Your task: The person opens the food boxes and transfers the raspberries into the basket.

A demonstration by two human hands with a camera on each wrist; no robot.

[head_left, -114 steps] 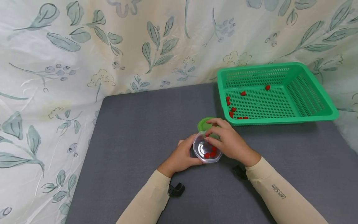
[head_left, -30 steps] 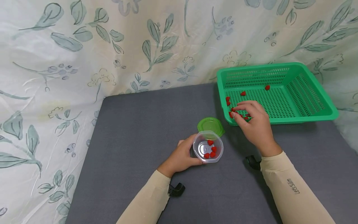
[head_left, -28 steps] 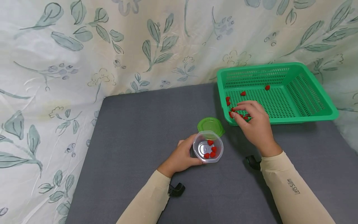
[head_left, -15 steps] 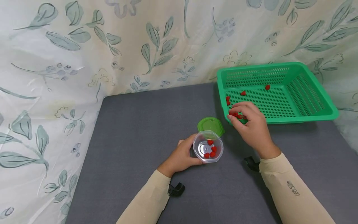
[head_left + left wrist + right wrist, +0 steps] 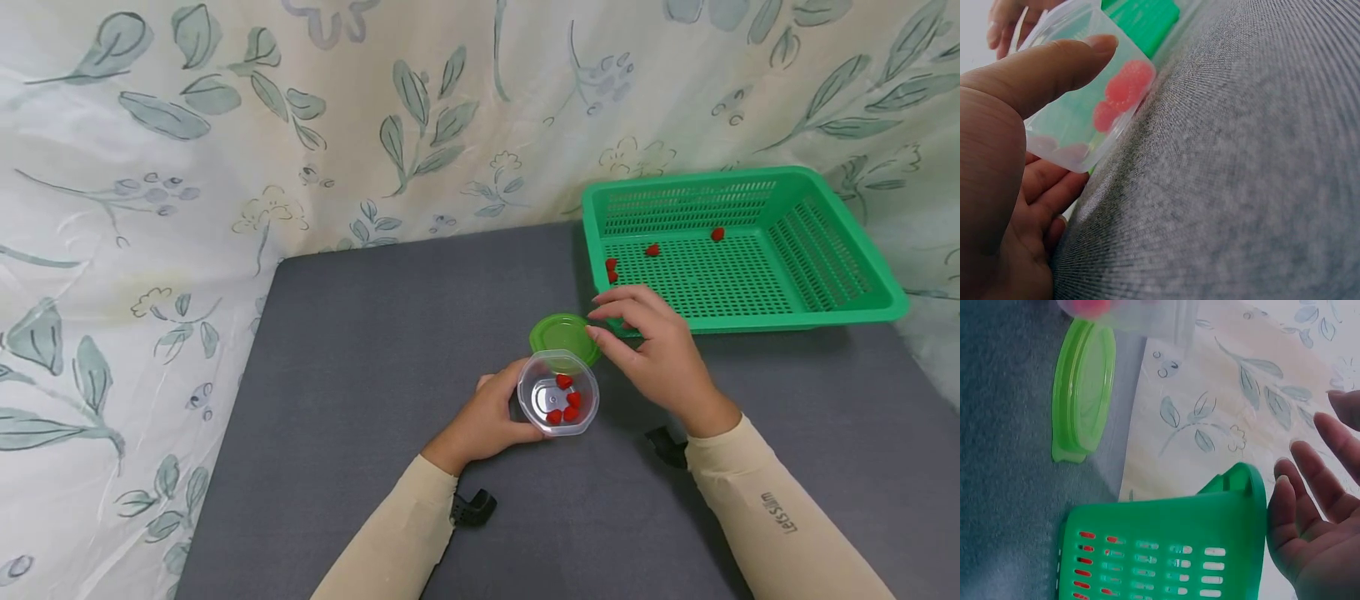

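My left hand (image 5: 487,417) holds a small clear plastic container (image 5: 536,408) from its left side, thumb on the near side. Several red raspberries (image 5: 572,413) lie inside it; in the left wrist view raspberries (image 5: 1125,86) show through the wall. Over the near left corner of the green basket (image 5: 795,320), my right hand (image 5: 660,358) hovers, fingertips pointing left by the green lid (image 5: 562,333). In the right wrist view no berry shows among the fingers of the right hand (image 5: 1316,506). The lid lies flat just beyond the container.
Inside the basket a raspberry (image 5: 717,235) sits near the back, another raspberry (image 5: 653,250) left of it, and others by the left wall. My right hand covers the near left corner. A patterned curtain (image 5: 450,125) hangs behind the grey tabletop (image 5: 375,350).
My right hand went from the container, where one raspberry dropped in, to the basket's near left corner. It has since shifted left toward the lid. My left hand stays put.
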